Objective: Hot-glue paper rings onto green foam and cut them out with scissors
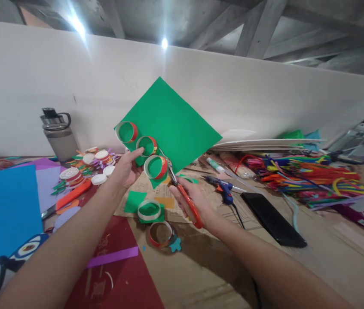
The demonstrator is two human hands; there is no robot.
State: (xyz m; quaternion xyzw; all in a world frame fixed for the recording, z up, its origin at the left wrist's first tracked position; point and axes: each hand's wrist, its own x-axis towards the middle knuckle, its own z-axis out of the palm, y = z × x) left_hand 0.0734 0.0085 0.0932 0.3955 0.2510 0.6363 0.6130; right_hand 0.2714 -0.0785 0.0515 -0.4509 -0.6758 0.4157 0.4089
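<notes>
My left hand (129, 169) grips the lower left edge of a large green sheet (172, 122), held up above the table. Three short red-and-white paper rings stand along that edge: an upper ring (133, 131), a middle ring (151, 145) under my thumb, and a lower ring (161, 166). In my right hand (194, 199) is a pair of orange-handled scissors (188, 201), its blades at the sheet beside the lower ring. Below them, a white ring (149, 216) sits on a green piece, and another red ring (161, 245) lies near a blue star-like cutout (175, 243).
A blue glue gun (225, 191) with a cord and a black phone (273, 219) lie at right, before piled pipe cleaners (310, 176). At left are a bottle (59, 137), an orange-handled utility knife (72, 195), a blue sheet (6, 210) and a dark red sheet (123, 274).
</notes>
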